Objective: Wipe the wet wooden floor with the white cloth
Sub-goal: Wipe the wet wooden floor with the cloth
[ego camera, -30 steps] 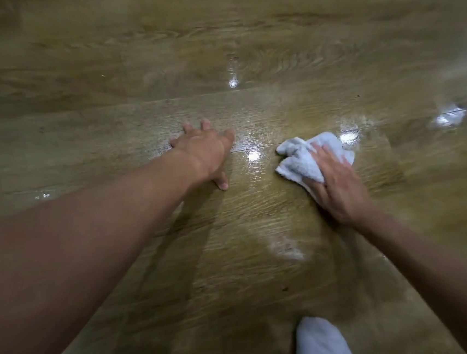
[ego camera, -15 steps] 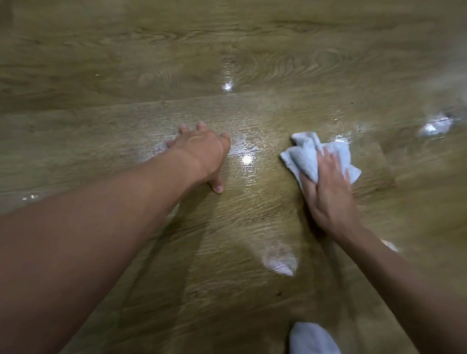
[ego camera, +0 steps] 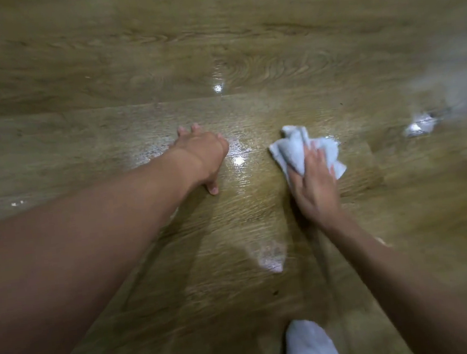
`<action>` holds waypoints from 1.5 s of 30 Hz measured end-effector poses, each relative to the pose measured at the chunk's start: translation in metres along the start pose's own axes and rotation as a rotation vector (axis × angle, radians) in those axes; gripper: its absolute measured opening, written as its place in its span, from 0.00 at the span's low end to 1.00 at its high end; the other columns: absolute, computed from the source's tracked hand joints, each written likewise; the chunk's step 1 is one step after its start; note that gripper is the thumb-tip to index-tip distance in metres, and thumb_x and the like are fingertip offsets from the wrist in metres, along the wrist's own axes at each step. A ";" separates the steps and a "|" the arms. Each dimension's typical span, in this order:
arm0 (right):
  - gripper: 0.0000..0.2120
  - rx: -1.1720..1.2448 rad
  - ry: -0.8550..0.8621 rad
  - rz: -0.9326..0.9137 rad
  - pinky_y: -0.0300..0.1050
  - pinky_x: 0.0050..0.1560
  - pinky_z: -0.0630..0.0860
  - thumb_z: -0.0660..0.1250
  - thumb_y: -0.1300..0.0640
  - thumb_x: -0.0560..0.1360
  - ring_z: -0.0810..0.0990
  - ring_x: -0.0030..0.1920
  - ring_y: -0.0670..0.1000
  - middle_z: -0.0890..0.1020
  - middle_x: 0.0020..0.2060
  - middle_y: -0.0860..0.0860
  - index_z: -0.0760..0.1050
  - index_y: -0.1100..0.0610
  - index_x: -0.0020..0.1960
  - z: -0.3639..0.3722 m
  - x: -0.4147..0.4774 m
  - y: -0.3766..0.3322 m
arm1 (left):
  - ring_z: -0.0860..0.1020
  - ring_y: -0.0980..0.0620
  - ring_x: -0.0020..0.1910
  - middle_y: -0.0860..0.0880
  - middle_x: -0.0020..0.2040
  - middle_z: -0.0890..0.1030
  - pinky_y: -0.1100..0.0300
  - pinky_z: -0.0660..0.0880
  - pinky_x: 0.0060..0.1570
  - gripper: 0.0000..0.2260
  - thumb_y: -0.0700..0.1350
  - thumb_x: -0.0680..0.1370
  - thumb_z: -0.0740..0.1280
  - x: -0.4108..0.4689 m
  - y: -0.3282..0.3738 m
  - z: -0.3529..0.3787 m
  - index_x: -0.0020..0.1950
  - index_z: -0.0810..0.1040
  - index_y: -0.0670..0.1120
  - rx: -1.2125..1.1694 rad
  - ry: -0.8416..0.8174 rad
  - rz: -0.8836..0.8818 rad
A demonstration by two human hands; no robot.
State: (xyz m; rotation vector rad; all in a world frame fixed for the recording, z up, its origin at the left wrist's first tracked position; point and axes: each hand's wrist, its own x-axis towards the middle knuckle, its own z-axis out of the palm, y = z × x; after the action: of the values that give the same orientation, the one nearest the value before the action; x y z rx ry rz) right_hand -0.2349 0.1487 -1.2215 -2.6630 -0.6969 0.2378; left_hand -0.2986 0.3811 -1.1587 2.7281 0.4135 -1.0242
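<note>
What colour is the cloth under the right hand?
White, seen in the head view: the cloth.

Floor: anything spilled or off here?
Yes: the wooden floor is wet, with glossy patches near the flat left hand and a puddle below. The right hand presses the white cloth down.

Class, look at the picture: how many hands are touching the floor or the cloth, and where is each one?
2. The left hand is pressed flat on the wooden floor, left of centre. The right hand presses the white cloth, right of centre. None seems hidden.
</note>
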 end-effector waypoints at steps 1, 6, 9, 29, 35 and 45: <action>0.29 -0.010 -0.035 -0.076 0.56 0.75 0.49 0.55 0.49 0.82 0.49 0.78 0.51 0.53 0.78 0.48 0.47 0.51 0.79 0.008 -0.026 -0.008 | 0.49 0.27 0.73 0.32 0.76 0.49 0.34 0.59 0.68 0.53 0.50 0.64 0.80 0.001 0.000 0.000 0.78 0.49 0.44 -0.003 0.003 -0.002; 0.26 -0.033 -0.160 -0.253 0.59 0.75 0.53 0.52 0.45 0.81 0.53 0.77 0.49 0.60 0.76 0.50 0.54 0.50 0.77 -0.007 -0.008 0.021 | 0.53 0.31 0.74 0.34 0.75 0.57 0.37 0.55 0.69 0.50 0.53 0.65 0.78 -0.002 -0.003 0.005 0.77 0.54 0.43 0.075 0.095 0.062; 0.25 -0.001 -0.040 -0.065 0.62 0.70 0.60 0.52 0.46 0.81 0.62 0.73 0.55 0.66 0.72 0.55 0.60 0.55 0.75 -0.021 0.064 0.031 | 0.51 0.31 0.74 0.33 0.76 0.51 0.39 0.57 0.70 0.51 0.56 0.65 0.78 0.000 -0.011 0.013 0.78 0.50 0.48 0.029 0.096 0.059; 0.14 0.976 -0.362 0.189 0.48 0.46 0.81 0.66 0.59 0.78 0.83 0.47 0.51 0.84 0.52 0.54 0.74 0.54 0.63 -0.035 -0.003 -0.102 | 0.46 0.38 0.77 0.43 0.79 0.45 0.39 0.49 0.72 0.44 0.66 0.73 0.63 -0.039 -0.097 0.087 0.78 0.46 0.48 -0.057 0.275 0.049; 0.21 0.267 0.104 0.130 0.48 0.67 0.67 0.61 0.54 0.80 0.73 0.65 0.53 0.73 0.67 0.57 0.67 0.56 0.72 -0.035 0.050 -0.072 | 0.46 0.37 0.76 0.41 0.78 0.45 0.38 0.51 0.71 0.43 0.65 0.73 0.64 -0.036 -0.094 0.084 0.78 0.47 0.47 -0.024 0.243 0.032; 0.35 -0.263 -0.130 -0.356 0.53 0.74 0.54 0.53 0.36 0.78 0.52 0.75 0.63 0.48 0.76 0.63 0.56 0.58 0.76 0.029 0.004 -0.107 | 0.47 0.37 0.76 0.41 0.78 0.44 0.39 0.52 0.71 0.43 0.67 0.73 0.62 -0.033 -0.093 0.080 0.78 0.46 0.47 0.041 0.202 0.008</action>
State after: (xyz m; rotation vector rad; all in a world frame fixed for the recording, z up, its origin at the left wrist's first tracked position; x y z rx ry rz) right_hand -0.2861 0.2463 -1.2060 -2.7168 -1.3060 0.2356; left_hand -0.4023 0.4399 -1.2039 2.8786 0.4174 -0.7652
